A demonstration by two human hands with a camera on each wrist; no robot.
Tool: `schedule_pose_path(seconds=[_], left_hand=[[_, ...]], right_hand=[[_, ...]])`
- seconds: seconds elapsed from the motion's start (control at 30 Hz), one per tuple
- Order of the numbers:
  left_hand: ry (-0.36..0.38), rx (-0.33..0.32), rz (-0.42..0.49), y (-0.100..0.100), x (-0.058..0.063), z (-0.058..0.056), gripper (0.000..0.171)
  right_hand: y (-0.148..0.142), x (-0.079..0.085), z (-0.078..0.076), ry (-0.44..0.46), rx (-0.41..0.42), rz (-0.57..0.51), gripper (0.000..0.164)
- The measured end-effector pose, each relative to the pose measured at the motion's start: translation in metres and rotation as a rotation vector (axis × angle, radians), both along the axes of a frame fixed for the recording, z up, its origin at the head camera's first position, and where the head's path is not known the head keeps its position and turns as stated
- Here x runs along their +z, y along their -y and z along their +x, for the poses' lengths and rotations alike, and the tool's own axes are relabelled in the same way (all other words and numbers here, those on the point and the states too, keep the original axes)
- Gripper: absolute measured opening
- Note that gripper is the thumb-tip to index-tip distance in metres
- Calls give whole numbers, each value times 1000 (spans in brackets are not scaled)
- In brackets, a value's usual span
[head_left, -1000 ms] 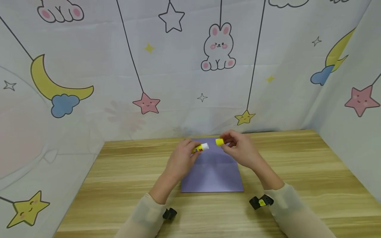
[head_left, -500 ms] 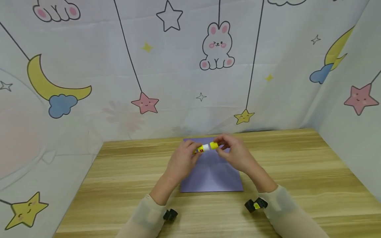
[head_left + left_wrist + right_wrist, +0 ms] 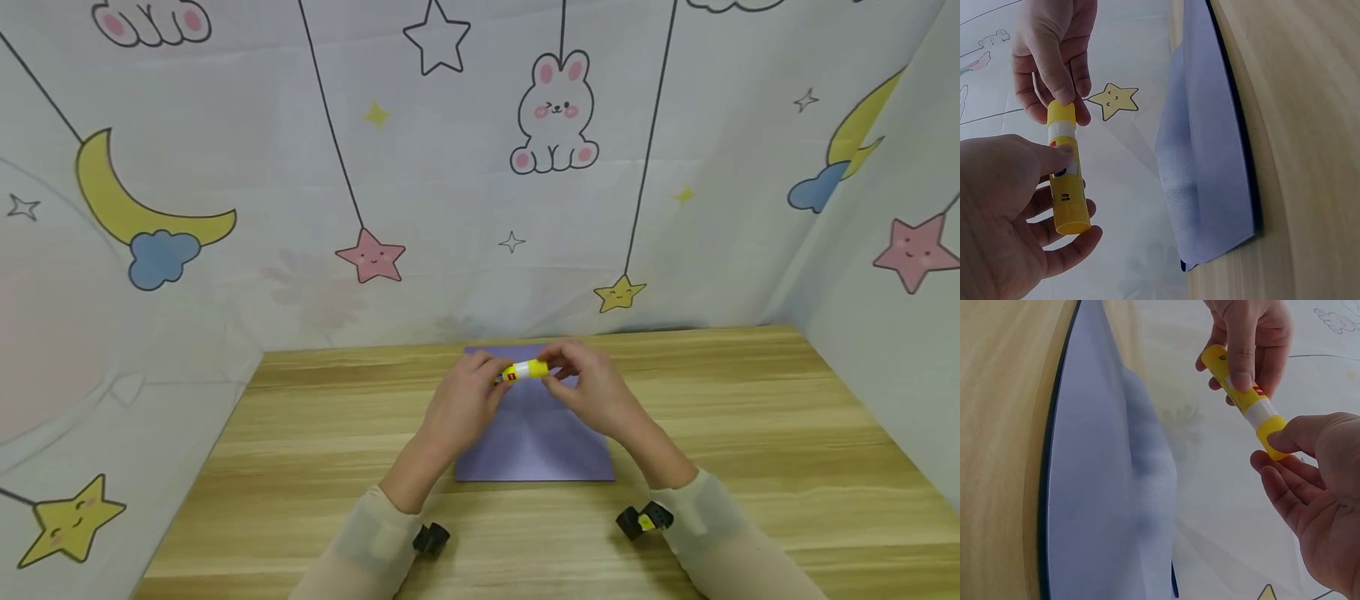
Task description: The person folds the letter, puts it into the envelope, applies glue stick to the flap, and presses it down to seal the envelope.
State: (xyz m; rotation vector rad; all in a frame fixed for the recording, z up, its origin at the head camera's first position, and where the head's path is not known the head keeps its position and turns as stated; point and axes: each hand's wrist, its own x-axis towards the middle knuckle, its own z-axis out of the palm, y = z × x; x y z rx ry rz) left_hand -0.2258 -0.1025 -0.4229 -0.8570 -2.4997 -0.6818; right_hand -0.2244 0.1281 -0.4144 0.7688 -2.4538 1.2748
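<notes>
A yellow and white glue stick [image 3: 1069,194] is held up between both hands, above a purple sheet [image 3: 536,450] on the table. My left hand [image 3: 462,402] grips its yellow barrel, thumb on one side and fingers on the other. At the opposite end my right hand [image 3: 596,390] pinches the yellow cap [image 3: 1270,432] between thumb and fingers. The cap sits on the barrel's end, with a white band showing between the yellow parts. In the left wrist view the sheet looks folded, one layer raised over another.
The wooden table [image 3: 322,467] reaches back to a white curtain [image 3: 442,183] printed with moons, stars and a rabbit. Black wrist devices sit by both sleeves, a left one [image 3: 431,540] and a right one [image 3: 643,521].
My right hand has moved left, bringing the cap from apart onto the glue stick's end. My left hand has stayed almost in place, still gripping the barrel.
</notes>
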Motion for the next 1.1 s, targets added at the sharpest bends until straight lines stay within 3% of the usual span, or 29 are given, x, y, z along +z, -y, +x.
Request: schedule_pose_path(seconds=[0.33, 0.57, 0.73, 0.9, 1.1], left_hand=[[2, 2, -35, -1, 0, 1, 30], [-9, -18, -35, -2, 0, 2, 27], [-5, -21, -40, -3, 1, 3, 27], [8, -8, -48, -2, 2, 4, 27], [9, -20, -41, -3, 1, 4, 27]], right_hand=[[0, -1, 1, 33, 3, 9, 25], [-3, -4, 0, 210, 17, -62, 19], [-3, -5, -1, 290, 12, -70, 29], [-4, -3, -1, 251, 33, -54, 47], [-6, -3, -2, 203, 70, -31, 30]])
